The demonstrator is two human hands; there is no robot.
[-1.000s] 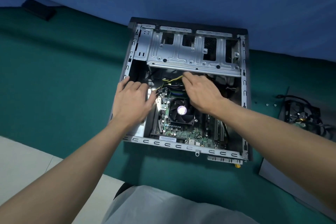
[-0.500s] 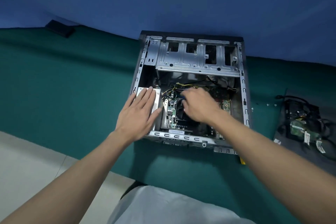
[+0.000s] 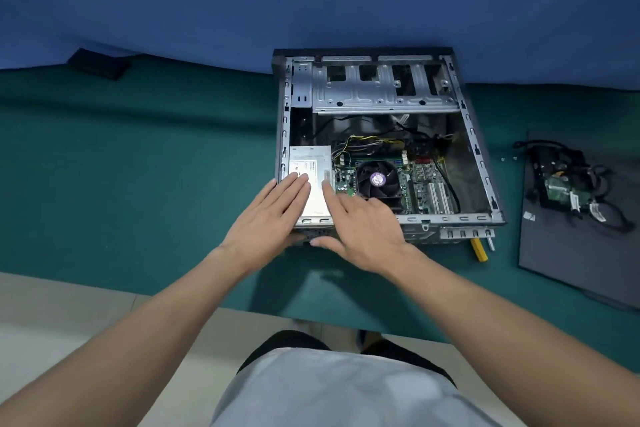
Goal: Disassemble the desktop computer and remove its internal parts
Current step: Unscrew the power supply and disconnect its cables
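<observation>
Resting flat on the silver PSU [image 3: 311, 163], the left grip [image 3: 266, 218] was released: fingers straight and together, palm down, holding nothing. The right grip [image 3: 367, 229] was also released, fingers spread. Its index finger lay along the PSU's right edge and its thumb reached toward the unit's near face. Can't tell if the thumb actually touched.

The desktop case [image 3: 481, 163] lay on its side w/ the open side up, on the green tabletop [image 3: 138, 166], far end against a blue backdrop. The PSU sat in the case's near-left corner, label up. Just right of it was the green mobo [image 3: 424, 184], still in the case, w/ a black CPU fan [image 3: 377, 178] carrying a purple sticker. Yellow and black wires [image 3: 367, 144] ran across the board's far edge, near the PSU's far-right corner. A bare metal drive cage [image 3: 381, 94] spanned the case's far end.

A yellow-handled tool [image 3: 479, 250] lay on the tabletop, just beside the case's near-right corner. Further right, well apart from the case, a dark side panel [image 3: 571, 246] lay flat, w/ a small green board and tangled black cables [image 3: 564, 191] on top. A few tiny screws [image 3: 508, 158] sat between case and panel. A dark flat object [image 3: 98, 64] lay at the tabletop's far left; too dim to ID.
</observation>
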